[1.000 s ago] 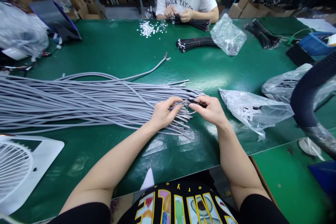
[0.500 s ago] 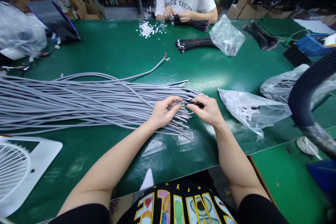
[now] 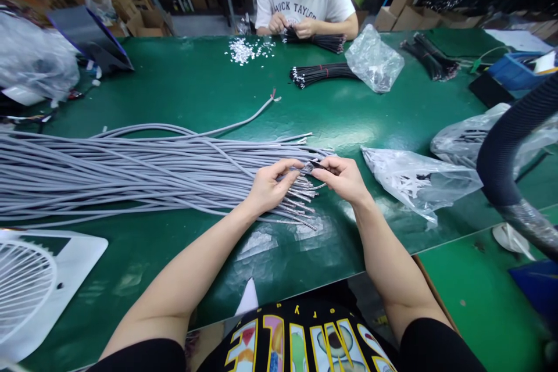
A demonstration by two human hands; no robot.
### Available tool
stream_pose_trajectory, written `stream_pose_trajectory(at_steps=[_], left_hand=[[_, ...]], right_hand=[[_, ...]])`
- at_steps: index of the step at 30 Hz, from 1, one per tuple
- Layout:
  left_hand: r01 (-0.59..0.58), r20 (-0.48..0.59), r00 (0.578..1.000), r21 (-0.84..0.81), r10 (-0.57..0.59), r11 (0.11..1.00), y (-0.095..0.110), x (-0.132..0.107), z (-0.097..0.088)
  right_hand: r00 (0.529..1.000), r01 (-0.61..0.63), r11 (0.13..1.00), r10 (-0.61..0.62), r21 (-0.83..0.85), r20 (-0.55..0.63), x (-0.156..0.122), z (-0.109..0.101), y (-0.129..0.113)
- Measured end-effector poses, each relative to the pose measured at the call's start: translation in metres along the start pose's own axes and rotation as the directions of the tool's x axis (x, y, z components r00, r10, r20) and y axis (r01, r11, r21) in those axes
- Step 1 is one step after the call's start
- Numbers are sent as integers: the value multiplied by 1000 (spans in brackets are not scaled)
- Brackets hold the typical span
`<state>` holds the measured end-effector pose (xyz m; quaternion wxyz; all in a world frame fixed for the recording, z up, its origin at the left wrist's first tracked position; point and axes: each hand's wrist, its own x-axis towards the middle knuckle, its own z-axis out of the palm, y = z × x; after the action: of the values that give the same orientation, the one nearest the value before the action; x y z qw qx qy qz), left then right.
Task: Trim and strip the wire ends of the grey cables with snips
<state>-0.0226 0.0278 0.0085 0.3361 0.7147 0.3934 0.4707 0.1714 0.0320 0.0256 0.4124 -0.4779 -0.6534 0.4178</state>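
A thick spread of grey cables (image 3: 131,171) lies across the green table (image 3: 196,75), their stripped ends pointing right. My left hand (image 3: 270,186) rests on those ends and pinches one grey cable near its tip. My right hand (image 3: 344,177) meets it from the right, fingers pinched on a small black piece (image 3: 317,166) held at that cable's end. The two hands almost touch.
A clear bag of white parts (image 3: 418,183) lies right of my hands. A white fan grille (image 3: 39,285) sits at the near left, a black corrugated hose (image 3: 505,157) at the right. Across the table a person (image 3: 305,0) handles black wire bundles (image 3: 322,72) beside loose white bits (image 3: 248,49).
My right hand has moved slightly left and up, bringing the black piece closer to the cable end. The left hand has kept its place.
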Motion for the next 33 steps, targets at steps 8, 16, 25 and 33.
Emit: stream_pose_trajectory(at_steps=[8,16,25,33], left_hand=[[52,21,998,39,-53,998,1,0,0],[36,20,999,53,-37,998,2,-1,0],[-2,-5,1000,16,2,1000,1,1,0],[94,-8,996,52,-94,994,2,2,1]], right_hand=[[992,119,966,-127,-231,-18,-2,-7,-1],[998,-15,999,13,-45,-55,0,1,-1],[997,-69,997,70,40,-35,0,3,-2],[995,-35,995,26,-91,-95,-2,-10,-5]])
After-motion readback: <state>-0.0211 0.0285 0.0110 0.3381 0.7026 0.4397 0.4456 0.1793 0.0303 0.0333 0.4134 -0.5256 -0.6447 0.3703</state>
